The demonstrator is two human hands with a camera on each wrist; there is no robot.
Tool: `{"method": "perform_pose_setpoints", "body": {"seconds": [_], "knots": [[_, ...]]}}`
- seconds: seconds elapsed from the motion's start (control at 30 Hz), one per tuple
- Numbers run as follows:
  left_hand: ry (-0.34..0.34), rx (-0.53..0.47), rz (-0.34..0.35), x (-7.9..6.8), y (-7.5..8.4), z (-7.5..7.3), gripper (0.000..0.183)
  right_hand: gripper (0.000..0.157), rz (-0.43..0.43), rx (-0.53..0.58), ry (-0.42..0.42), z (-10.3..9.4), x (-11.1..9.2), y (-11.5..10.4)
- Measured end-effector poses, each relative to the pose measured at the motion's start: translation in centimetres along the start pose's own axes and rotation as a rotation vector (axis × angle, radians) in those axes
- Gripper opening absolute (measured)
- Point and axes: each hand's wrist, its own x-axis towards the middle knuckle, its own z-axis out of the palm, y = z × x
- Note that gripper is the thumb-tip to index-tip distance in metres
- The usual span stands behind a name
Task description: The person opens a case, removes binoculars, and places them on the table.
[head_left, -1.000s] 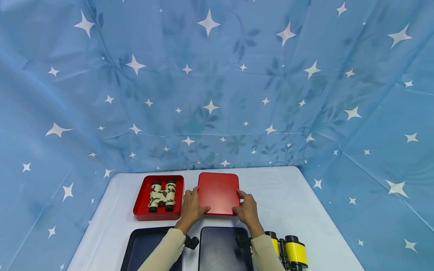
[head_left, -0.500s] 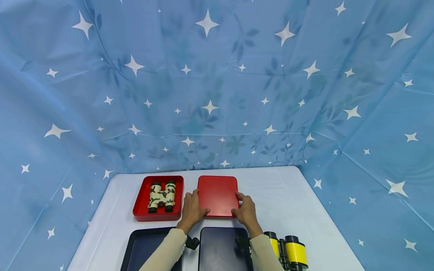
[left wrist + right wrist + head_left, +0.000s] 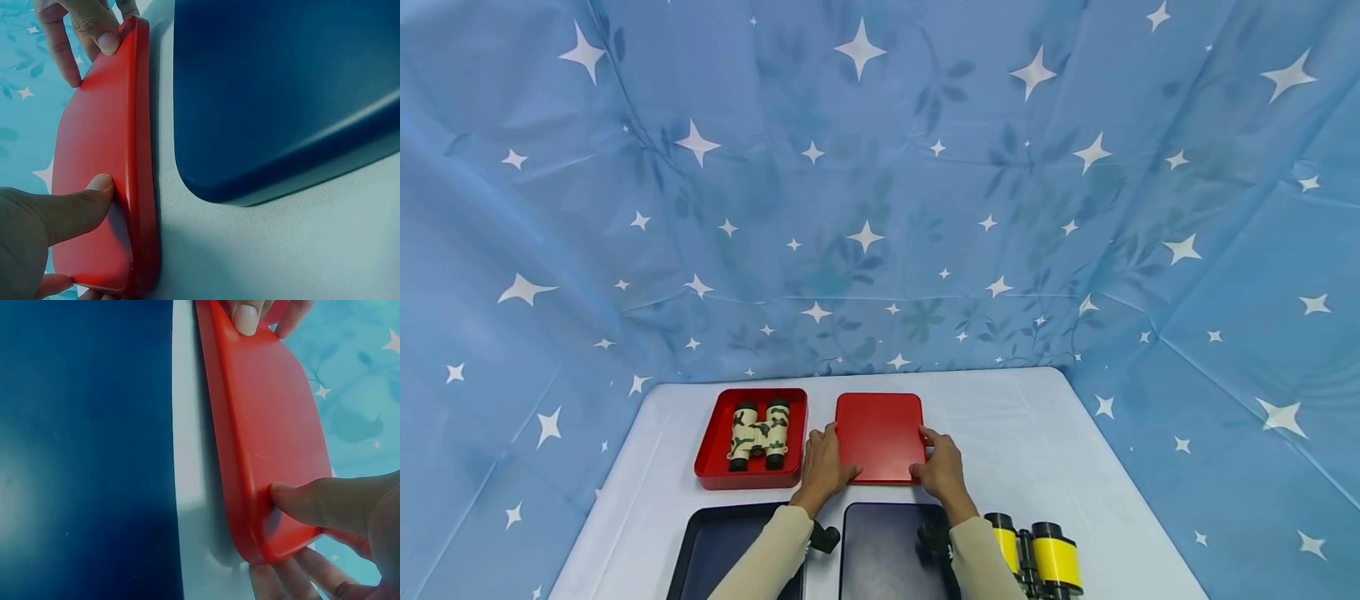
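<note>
A rectangular red lid (image 3: pixel 880 437) with rounded corners and a shallow rim sits between both hands at the middle of the white table. My left hand (image 3: pixel 825 468) grips its left side, the thumb lying on the top face near the front edge and the fingers along the side. On the opposite side my right hand (image 3: pixel 945 471) holds it the same way. Both wrist views show the lid's top (image 3: pixel 94 144) facing up, with its near rim close over the cloth. Its underside is hidden.
Left of the lid stands a red tray (image 3: pixel 748 482) holding camouflage binoculars (image 3: pixel 745 433). Nearer me are a dark blue tray (image 3: pixel 715 542), partly under the left sleeve, and a dark blue lid (image 3: pixel 880 554). Yellow-and-black binoculars (image 3: pixel 1056 560) stand by the right sleeve.
The red lid has come slightly toward me and a little left, and it lies straighter and lower. Both hands have kept their hold on it throughout.
</note>
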Motion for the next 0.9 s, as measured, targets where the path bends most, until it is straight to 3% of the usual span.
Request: {"method": "perform_pose_setpoints", "body": {"seconds": [0.3, 0.9], "knots": [[0.009, 0.013, 0.001, 0.15, -0.05, 0.19, 0.097, 0.08, 0.008, -0.025, -0.008, 0.34, 0.28, 0.49], [-0.004, 0.056, 0.06, 0.63, -0.44, 0.1, 0.094, 0.067, -0.077, -0.131, 0.016, 0.51, -0.21, 0.1]]}}
